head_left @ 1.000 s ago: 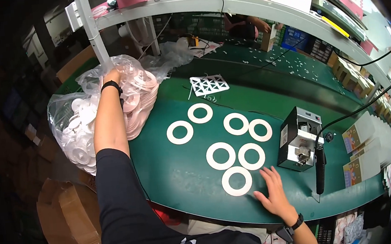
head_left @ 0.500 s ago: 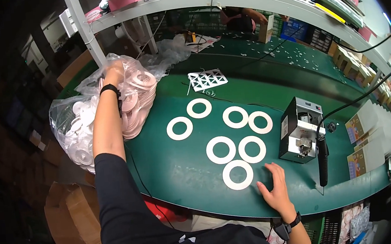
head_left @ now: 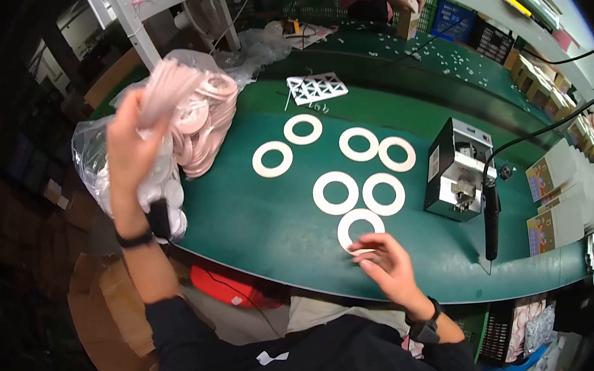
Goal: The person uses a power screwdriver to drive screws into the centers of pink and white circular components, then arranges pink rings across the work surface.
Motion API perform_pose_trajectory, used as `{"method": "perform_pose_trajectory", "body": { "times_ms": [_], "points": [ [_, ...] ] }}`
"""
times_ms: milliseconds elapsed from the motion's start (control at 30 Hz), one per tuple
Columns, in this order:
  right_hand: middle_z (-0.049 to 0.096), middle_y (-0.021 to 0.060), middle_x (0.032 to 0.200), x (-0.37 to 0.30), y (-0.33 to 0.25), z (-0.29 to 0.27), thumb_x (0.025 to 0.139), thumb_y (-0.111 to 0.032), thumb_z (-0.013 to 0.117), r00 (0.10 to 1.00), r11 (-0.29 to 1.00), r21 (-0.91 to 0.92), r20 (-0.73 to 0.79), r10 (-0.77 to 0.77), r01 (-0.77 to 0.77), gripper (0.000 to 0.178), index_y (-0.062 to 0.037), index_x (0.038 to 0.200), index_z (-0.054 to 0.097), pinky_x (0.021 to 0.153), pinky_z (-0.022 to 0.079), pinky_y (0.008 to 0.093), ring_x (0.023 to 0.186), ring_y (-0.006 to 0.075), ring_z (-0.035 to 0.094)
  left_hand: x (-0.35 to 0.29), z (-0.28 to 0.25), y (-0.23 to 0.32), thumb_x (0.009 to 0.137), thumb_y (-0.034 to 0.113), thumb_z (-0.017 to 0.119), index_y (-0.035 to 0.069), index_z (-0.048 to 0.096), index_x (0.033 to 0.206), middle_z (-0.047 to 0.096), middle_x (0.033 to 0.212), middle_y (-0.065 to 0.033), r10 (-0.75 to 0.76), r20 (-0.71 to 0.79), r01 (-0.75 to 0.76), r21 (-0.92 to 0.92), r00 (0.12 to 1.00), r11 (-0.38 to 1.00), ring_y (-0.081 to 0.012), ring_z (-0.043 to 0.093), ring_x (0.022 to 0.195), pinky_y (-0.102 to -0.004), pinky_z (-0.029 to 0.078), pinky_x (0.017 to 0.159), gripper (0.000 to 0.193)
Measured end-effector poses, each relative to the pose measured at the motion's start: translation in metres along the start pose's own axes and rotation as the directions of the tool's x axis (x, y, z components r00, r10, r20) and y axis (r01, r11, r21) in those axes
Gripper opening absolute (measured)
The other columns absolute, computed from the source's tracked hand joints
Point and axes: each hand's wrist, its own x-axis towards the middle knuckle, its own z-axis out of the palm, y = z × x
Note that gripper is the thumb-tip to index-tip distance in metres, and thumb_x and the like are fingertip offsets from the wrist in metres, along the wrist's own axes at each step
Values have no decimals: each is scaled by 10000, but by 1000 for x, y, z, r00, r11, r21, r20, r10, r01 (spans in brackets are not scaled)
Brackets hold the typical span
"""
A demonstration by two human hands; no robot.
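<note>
My left hand (head_left: pixel 129 139) grips a thick stack of pale pink rings (head_left: pixel 169 91), blurred by motion, raised above the clear plastic bags at the left. Below and beside it lie a pile of pink rings (head_left: pixel 211 140) and a bag of white round pieces (head_left: pixel 170 195). My right hand (head_left: pixel 391 269) hovers at or touches the nearest flat white ring (head_left: pixel 344 229), fingers loosely bent and apart, partly covering it. Farther on, several more such rings lie flat, among them one white ring (head_left: pixel 319 196) and one far ring (head_left: pixel 289 132).
To the right stands a metal machine (head_left: pixel 444 195) with a black pen-like tool (head_left: pixel 492 229) hanging by its cable. Beyond are folded printed cartons (head_left: pixel 555 228) and a white triangle-patterned sheet (head_left: pixel 318 99). A metal shelf frame (head_left: pixel 132 27) rises at the left; another person's hand (head_left: pixel 416 0) is at the back.
My left hand has come out of the bag toward me with a stack of pink rings. The right hand has moved left to the nearest white ring. The view has shifted slightly.
</note>
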Motion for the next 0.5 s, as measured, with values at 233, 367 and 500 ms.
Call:
{"method": "perform_pose_trajectory", "body": {
  "times_ms": [233,367,500],
  "points": [
    [552,169,1384,29,40,54,1026,-304,553,989,774,623,142,33,-115,512,-13,1431,436,1036,482,443,1272,288,560,-178,119,101,732,97,692,33,659,1043,668,1046,-132,403,305,-372,-157,863,915,-317,636,1101,-526,384,1110,319],
    [566,142,1371,25,52,45,1036,-301,543,923,629,702,108,369,-334,488,-35,1433,443,1048,486,455,1268,278,564,-207,136,108,772,235,746,59,657,1073,642,1169,-89,405,443,-333,-234,800,913,-287,570,1219,-571,297,1152,359],
    [582,107,1336,27,48,47,1014,-208,603,876,605,725,-5,483,-329,442,-53,1403,463,989,532,401,1213,217,603,-202,132,73,756,406,792,72,650,1106,584,1298,-83,305,518,-231,-205,799,951,-295,494,1309,-592,225,1171,505]
  ]
}}
